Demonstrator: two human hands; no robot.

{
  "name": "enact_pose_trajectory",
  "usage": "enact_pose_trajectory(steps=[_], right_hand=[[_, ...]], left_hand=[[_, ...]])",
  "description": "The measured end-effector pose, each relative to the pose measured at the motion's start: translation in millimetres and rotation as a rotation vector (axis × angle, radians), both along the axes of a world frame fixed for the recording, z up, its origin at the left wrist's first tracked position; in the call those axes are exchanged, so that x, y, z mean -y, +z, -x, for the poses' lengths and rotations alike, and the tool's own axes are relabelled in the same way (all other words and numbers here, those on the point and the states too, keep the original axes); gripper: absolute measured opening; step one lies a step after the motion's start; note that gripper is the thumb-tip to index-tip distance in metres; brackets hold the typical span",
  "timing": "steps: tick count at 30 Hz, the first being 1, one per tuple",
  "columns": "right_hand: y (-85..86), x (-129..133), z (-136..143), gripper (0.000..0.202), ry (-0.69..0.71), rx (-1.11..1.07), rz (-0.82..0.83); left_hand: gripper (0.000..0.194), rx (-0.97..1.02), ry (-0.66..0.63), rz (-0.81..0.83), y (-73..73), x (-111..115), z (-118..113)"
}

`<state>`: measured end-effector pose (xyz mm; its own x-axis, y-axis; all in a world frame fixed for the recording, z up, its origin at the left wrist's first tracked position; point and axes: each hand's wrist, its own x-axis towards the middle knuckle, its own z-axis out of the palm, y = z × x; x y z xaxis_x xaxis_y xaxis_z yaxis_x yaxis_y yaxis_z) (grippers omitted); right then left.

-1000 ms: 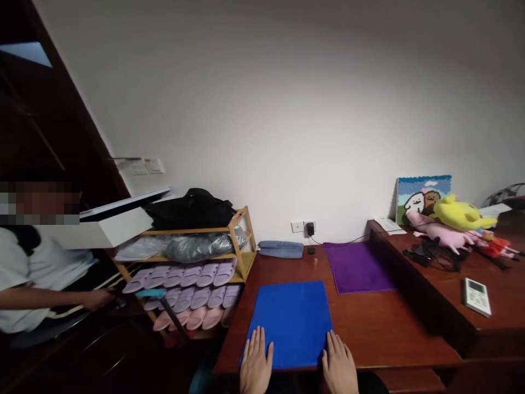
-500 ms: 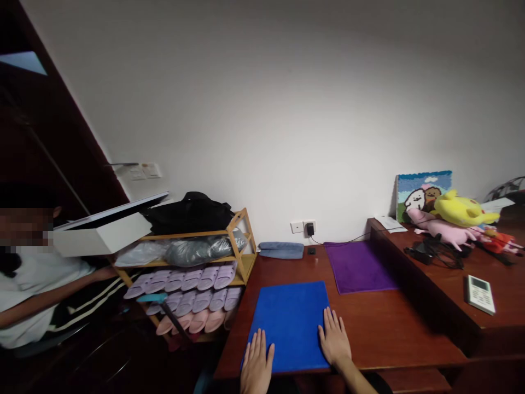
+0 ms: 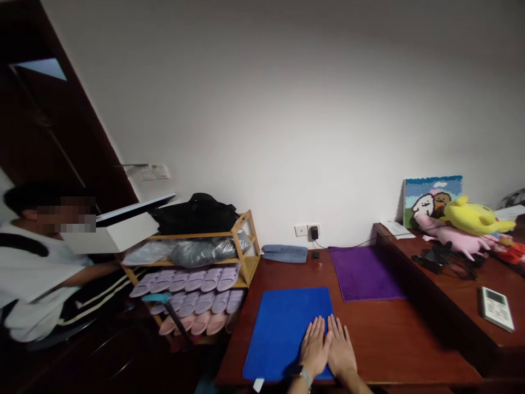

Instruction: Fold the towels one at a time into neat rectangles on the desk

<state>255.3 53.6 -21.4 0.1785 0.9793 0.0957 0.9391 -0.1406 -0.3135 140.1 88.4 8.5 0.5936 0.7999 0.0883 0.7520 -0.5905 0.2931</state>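
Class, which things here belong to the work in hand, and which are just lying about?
Seemingly in the job:
blue cloth
left hand, resting on it
right hand, at its right edge

Seemingly just lying about:
purple cloth
grey-blue cloth
yellow plush toy
pink plush toy
black bag

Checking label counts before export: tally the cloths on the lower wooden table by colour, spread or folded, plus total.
Blue cloth, spread flat: 1
Purple cloth, spread flat: 1
Grey-blue cloth, folded, by the wall: 1
Total: 3
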Motion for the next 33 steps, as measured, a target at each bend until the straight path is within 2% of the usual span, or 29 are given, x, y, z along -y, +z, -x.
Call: enact_pose_trajectory(steps=[2, 4, 8, 11, 13, 16, 22, 24, 27, 33], right_hand=[[-6.5, -2.8, 0.0, 0.063, -0.031, -0.009, -0.023], [-9.0, -4.8, -0.7, 0.067, -0.051, -0.024, -0.023], [-7.4, -4.9, -2.5, 0.069, -0.05, -0.033, 0.003], [-9.4, -3.5, -2.2, 0.068, -0.057, -0.023, 0.004], [-11.5, -3.0, -1.6, 0.069, -0.061, -0.013, 0.015], [-8.2, -6.8, -2.2, 0.069, -0.069, -0.002, 0.059], [27.8, -42.7, -10.5, 0.068, -0.086, -0.013, 0.082], [34.3, -55.3, -13.2, 0.068, -0.091, -0.03, 0.125], [30.6, -64.7, -15.2, 0.071, -0.093, -0.017, 0.166], [18.5, -64.6, -15.7, 0.071, -0.085, -0.016, 0.159]], left_hand=[[0.063, -0.021, 0.04, -0.008, -4.7, -8.7, 22.7], [0.066, -0.062, 0.138, -0.027, -7.4, -21.9, 64.3], [0.069, -0.14, 0.422, -0.071, -7.7, -46.7, 160.4], [0.071, -0.132, 0.499, -0.111, -10.5, -54.9, 203.4], [0.072, -0.116, 0.499, -0.137, -14.5, -56.2, 212.2], [0.076, -0.11, 0.5, -0.142, -20.0, -55.9, 210.2], [0.074, -0.098, 0.495, -0.157, -23.8, -57.0, 209.9], [0.074, -0.101, 0.491, -0.157, -24.0, -57.1, 211.0], [0.072, -0.119, 0.497, -0.152, -24.7, -56.6, 212.1], [0.072, -0.168, 0.492, -0.117, -24.0, -60.2, 218.8]])
